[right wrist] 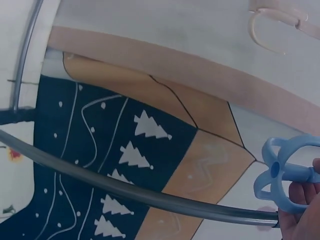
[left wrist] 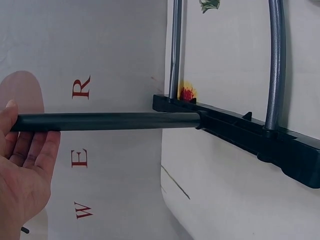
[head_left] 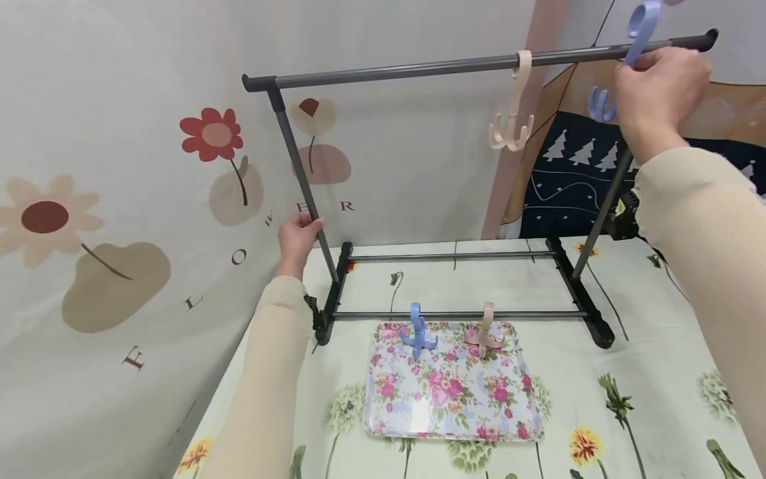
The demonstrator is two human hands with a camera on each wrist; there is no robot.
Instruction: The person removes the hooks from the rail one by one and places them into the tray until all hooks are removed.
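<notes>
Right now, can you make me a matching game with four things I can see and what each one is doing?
Things:
1. left hand
2. right hand
3. cream hook
4. flowery tray

Doing:
A. hanging from the top bar
B. holding a slanted pole
C. lying on the tablecloth
D. holding a blue hook

Pairs: 1-B, 2-D, 3-A, 4-C

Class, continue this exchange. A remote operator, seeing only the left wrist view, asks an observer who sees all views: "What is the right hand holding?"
Observer: The right hand holds a blue hook.
Operator: Does anything hang from the top rail?
Observer: Yes, a cream hook, left of that hand.
Operator: Any other hooks?
Observer: Two, a second blue one and a pink one, at the floral tray.
</notes>
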